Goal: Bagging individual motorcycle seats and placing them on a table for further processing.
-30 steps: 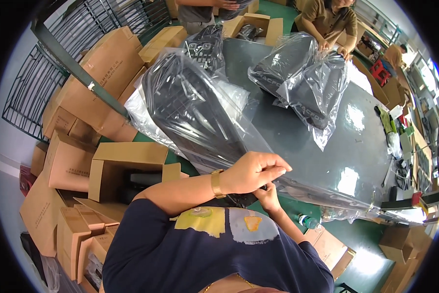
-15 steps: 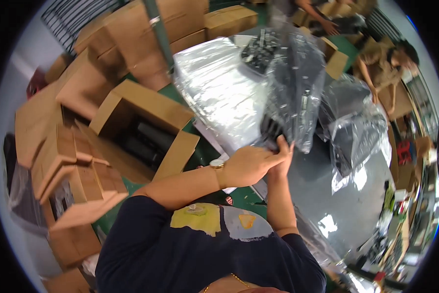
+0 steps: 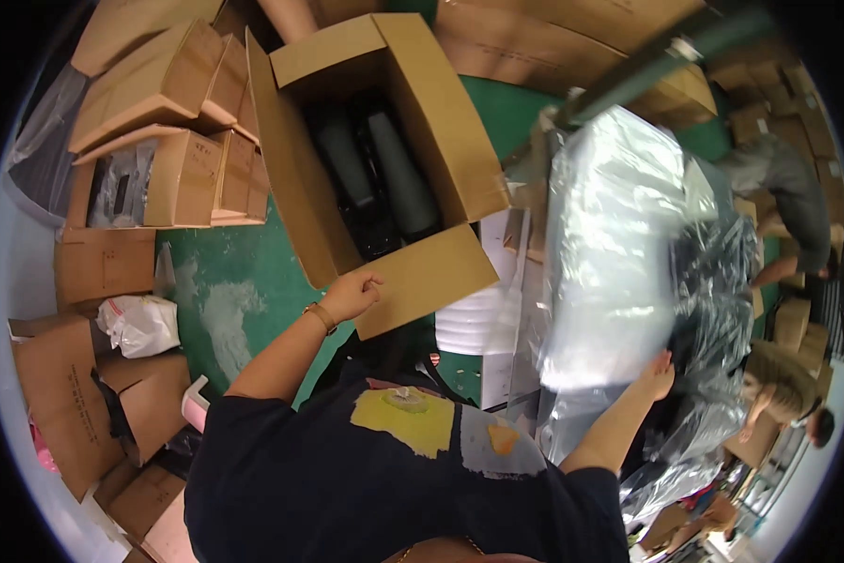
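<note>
My left hand (image 3: 352, 296) is closed at the near flap (image 3: 431, 286) of an open cardboard box (image 3: 474, 155), its fingers curled over the flap's left edge. Two long black parts with dark grey faces (image 3: 401, 174) lie side by side inside the box. Out to the right, my right hand (image 3: 659, 377) reaches to the border between a stack of shiny clear plastic bags (image 3: 614, 253) and black parts wrapped in clear plastic (image 3: 708, 310). Its fingers are blurred, and whether they grip the plastic cannot be made out.
Closed and open cartons (image 3: 154, 80) are piled at the left, near a white plastic bag (image 3: 140, 324). A green post (image 3: 633, 80) slants across the far right. Two other people, one in a grey shirt (image 3: 783, 192), are at the right.
My view has swung left toward the open box. My hands, together over the bagged part before, are now apart: the left at the box flap, the right still by the plastic.
</note>
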The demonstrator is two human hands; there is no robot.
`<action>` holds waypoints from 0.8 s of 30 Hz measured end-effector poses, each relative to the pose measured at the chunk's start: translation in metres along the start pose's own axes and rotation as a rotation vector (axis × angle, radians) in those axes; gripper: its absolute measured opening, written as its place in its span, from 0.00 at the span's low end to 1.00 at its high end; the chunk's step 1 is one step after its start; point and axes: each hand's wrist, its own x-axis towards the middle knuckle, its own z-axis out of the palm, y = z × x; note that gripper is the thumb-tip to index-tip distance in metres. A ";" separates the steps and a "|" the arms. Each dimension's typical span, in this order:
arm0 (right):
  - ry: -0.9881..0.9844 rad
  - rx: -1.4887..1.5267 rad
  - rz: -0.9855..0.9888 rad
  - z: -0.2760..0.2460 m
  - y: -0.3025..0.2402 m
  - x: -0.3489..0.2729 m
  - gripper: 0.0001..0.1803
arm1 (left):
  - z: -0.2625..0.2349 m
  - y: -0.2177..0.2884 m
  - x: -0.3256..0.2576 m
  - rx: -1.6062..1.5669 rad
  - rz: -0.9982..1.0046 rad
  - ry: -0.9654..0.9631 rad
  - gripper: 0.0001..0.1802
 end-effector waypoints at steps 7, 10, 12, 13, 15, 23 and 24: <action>-0.581 -1.239 -0.216 0.120 0.051 -0.201 0.08 | -0.002 -0.064 0.171 -0.703 -0.512 0.161 0.12; -0.909 -1.897 -0.502 0.154 0.087 -0.238 0.23 | 0.027 -0.129 0.253 -0.626 -0.706 0.187 0.12; -0.918 -2.174 -0.540 0.155 0.097 -0.237 0.26 | 0.051 -0.176 0.292 -0.613 -0.800 0.150 0.14; -0.910 -2.274 -0.640 0.153 0.102 -0.234 0.27 | 0.062 -0.200 0.311 -0.591 -0.866 0.133 0.16; -0.683 -2.396 -0.375 0.164 0.109 -0.240 0.34 | 0.084 -0.254 0.343 -0.621 -0.939 0.163 0.20; -0.734 -2.552 -0.351 0.135 0.066 -0.227 0.41 | 0.146 -0.343 0.413 -0.908 -1.010 0.287 0.48; -0.605 -2.371 -0.458 0.113 0.046 -0.225 0.47 | 0.151 -0.337 0.416 -1.091 -0.957 0.305 0.51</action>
